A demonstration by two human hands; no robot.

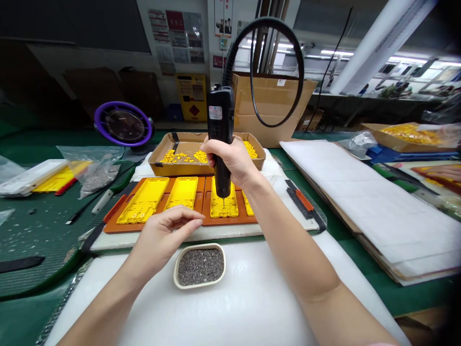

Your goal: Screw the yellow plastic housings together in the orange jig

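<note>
My right hand (232,156) is wrapped round a black electric screwdriver (221,125), held upright with its bit pointing down into a yellow plastic case (230,206). That case sits in an orange-brown fixture tray (126,227) beside other yellow cases, such as the left one (144,199) and its neighbour (183,192). Just left of the bit, my left hand (167,228) has thumb and fingertips pinched together near the tray's front edge; anything between them is too small to make out. Below it stands a cream dish (200,286) full of small dark metal screws (201,265).
Behind the tray, a cardboard box (190,140) holds small yellow parts. A purple-rimmed fan (124,124) stands at back left, near bagged screws (99,180). White sheets (360,192) are stacked on the right. The screwdriver's cable (302,62) loops overhead. Another person's hand (450,173) shows at far right.
</note>
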